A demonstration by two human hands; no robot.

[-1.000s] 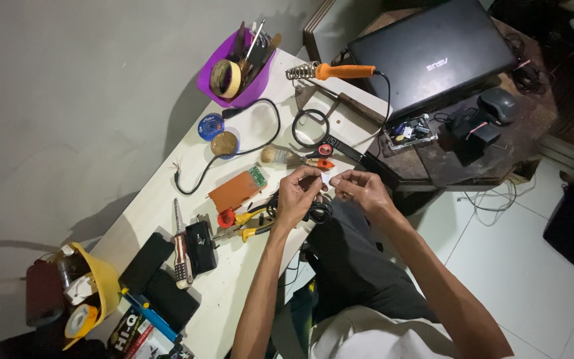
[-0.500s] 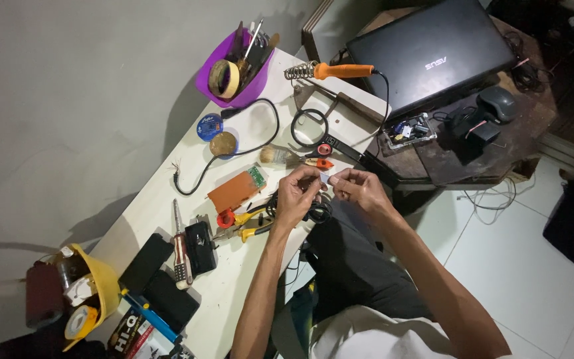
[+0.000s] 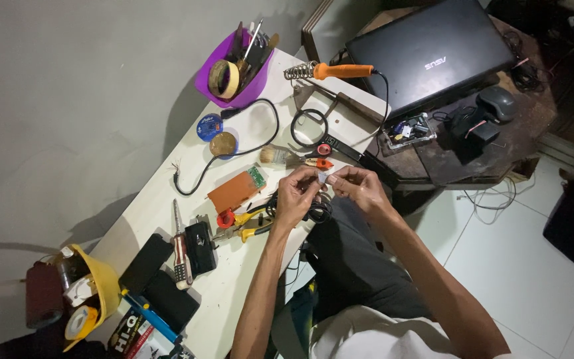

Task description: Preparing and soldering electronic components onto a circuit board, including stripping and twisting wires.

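While the left hand (image 3: 298,195) and right hand (image 3: 360,187) meet over the table (image 3: 167,199) edge, both pinch a tiny white part (image 3: 322,178) between them. Too small to tell which way it points. Beyond lie scissors (image 3: 313,129).

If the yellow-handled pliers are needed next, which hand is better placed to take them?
Probably the left hand: it sits right beside the yellow-handled pliers, while the right hand is farther off. Both pinch a small white piece.
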